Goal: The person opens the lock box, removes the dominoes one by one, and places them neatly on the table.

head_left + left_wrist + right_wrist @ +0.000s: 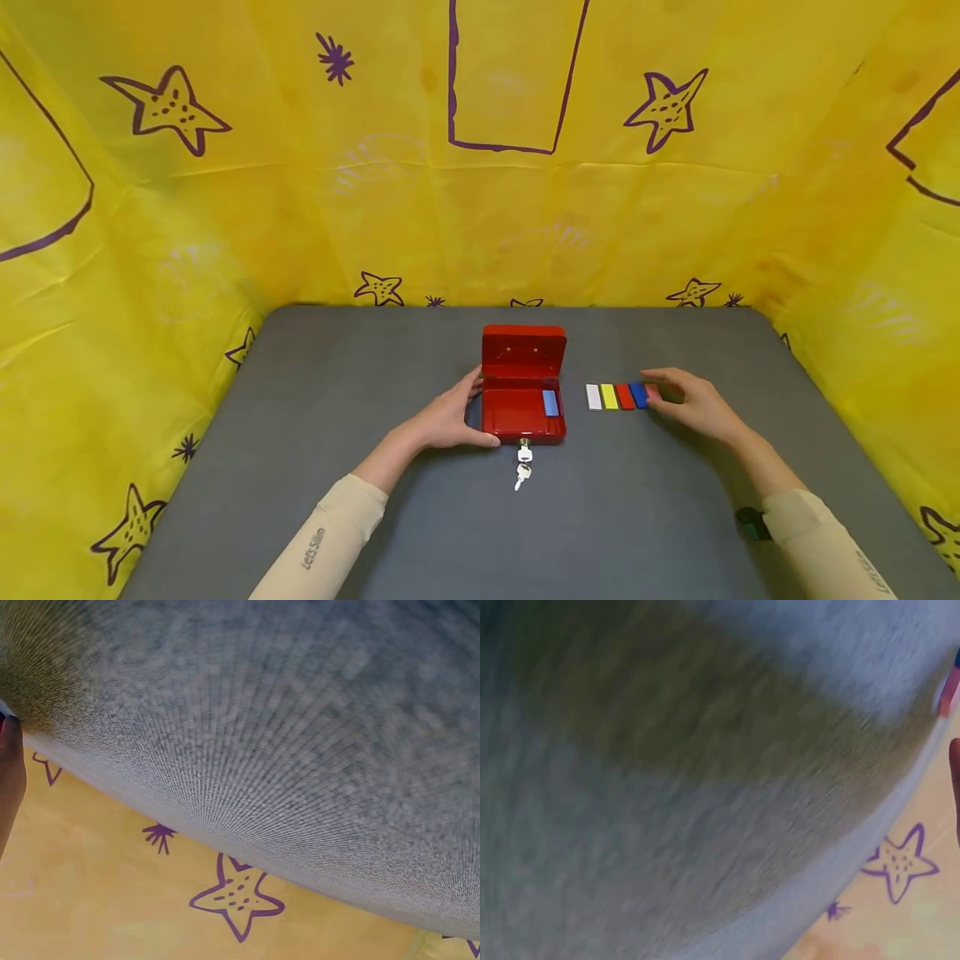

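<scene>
A red cash box stands on the grey table with its lid raised. One light blue block lies inside at the right. Two keys hang at the front lock. My left hand holds the box's left side, thumb along the front corner and fingers toward the back. Right of the box lie a white block, a yellow block, a red block, a blue block and a pink block. My right hand is around the pink block's end, fingers spread; the right wrist view shows a finger apart from it.
Yellow cloth with purple stars surrounds the grey table at the back and sides. A dark band sits by the right sleeve. Both wrist views show mostly blurred table surface.
</scene>
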Demonstrator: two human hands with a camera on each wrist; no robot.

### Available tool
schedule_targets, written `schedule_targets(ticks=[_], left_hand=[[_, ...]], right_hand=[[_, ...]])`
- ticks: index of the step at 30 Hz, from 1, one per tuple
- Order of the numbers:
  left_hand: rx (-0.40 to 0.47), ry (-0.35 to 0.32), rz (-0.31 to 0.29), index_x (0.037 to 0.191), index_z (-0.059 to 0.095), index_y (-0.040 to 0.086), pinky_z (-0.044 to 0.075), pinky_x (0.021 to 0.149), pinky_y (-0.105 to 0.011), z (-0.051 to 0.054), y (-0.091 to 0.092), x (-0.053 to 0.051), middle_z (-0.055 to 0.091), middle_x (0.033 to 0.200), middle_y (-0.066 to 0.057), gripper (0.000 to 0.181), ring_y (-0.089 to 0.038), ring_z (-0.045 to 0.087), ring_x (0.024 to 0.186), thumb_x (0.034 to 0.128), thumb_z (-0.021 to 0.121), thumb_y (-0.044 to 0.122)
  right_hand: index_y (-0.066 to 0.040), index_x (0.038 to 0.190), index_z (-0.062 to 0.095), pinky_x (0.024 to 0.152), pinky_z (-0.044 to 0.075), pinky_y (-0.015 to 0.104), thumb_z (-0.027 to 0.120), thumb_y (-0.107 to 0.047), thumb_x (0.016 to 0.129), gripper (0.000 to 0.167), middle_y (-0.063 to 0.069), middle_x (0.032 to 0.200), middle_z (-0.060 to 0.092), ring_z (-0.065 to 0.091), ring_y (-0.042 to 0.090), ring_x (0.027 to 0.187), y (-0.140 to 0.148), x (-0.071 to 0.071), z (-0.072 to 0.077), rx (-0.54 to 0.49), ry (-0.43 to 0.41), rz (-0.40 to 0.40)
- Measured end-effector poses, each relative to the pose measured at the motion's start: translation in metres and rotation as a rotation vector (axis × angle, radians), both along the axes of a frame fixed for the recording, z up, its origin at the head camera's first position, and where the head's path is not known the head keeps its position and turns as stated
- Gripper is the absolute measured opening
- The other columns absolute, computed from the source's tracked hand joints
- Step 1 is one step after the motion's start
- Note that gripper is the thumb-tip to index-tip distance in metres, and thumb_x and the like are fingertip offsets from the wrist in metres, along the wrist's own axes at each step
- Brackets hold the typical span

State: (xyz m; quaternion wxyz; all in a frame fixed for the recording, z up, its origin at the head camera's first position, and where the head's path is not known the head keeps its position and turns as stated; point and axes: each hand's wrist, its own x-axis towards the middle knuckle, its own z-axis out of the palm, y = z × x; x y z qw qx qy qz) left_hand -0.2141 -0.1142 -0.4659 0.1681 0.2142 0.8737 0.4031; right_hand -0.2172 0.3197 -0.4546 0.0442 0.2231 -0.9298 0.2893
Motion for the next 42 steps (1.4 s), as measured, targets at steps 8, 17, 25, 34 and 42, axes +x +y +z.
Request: schedule_targets(ticks=[8,17,25,34,42], left_hand=[[-0.009,0.039,-0.015,0.156,0.011,0.011,0.037,0.109,-0.040,0.003,0.000,-0.005,0.036,0.152,-0.008,0.118,-0.020,0.040,0.136,0.0701,0.085,0.044],[-0.017,0.029,-0.021,0.156,0.010,0.015,0.037,0.108,-0.039,0.003,0.001,-0.006,0.035,0.152,-0.005,0.118,-0.018,0.040,0.136,0.0700,0.085,0.045],[-0.016,0.029,0.001,0.156,0.011,0.016,0.038,0.108,-0.040,0.002,-0.002,-0.003,0.036,0.152,-0.005,0.118,-0.018,0.040,0.136,0.0692,0.085,0.045],[-0.009,0.019,0.015,0.156,0.011,0.017,0.040,0.106,-0.040,0.002,-0.005,-0.001,0.035,0.152,-0.004,0.118,-0.018,0.040,0.136,0.0691,0.086,0.043],[-0.005,0.012,0.002,0.156,0.011,0.014,0.037,0.109,-0.042,0.001,-0.003,0.001,0.035,0.153,-0.006,0.118,-0.020,0.040,0.136,0.0698,0.085,0.046]], right_hand=[[-0.003,0.128,0.061,0.091,0.049,0.051,0.073,-0.017,0.089,0.043,0.014,0.123,0.063,0.060,0.034,0.109,-0.025,-0.003,0.004,-0.084,-0.060,0.011],[-0.003,0.128,0.061,0.096,0.047,0.052,0.072,-0.020,0.090,0.043,0.014,0.126,0.063,0.058,0.034,0.115,-0.047,-0.001,0.000,-0.252,-0.192,-0.005],[0.000,0.131,0.058,0.084,0.050,0.016,0.070,-0.017,0.092,0.044,0.021,0.128,0.060,0.058,0.038,0.114,-0.064,-0.004,0.005,-0.434,-0.323,-0.013],[-0.002,0.134,0.056,0.085,0.050,0.019,0.069,-0.022,0.092,0.048,0.020,0.130,0.059,0.057,0.031,0.115,-0.089,-0.003,0.012,-0.489,-0.409,-0.049],[0.001,0.134,0.054,0.086,0.051,0.022,0.068,-0.017,0.092,0.048,0.026,0.131,0.056,0.055,0.035,0.120,-0.103,0.005,0.011,-0.587,-0.435,0.005]])
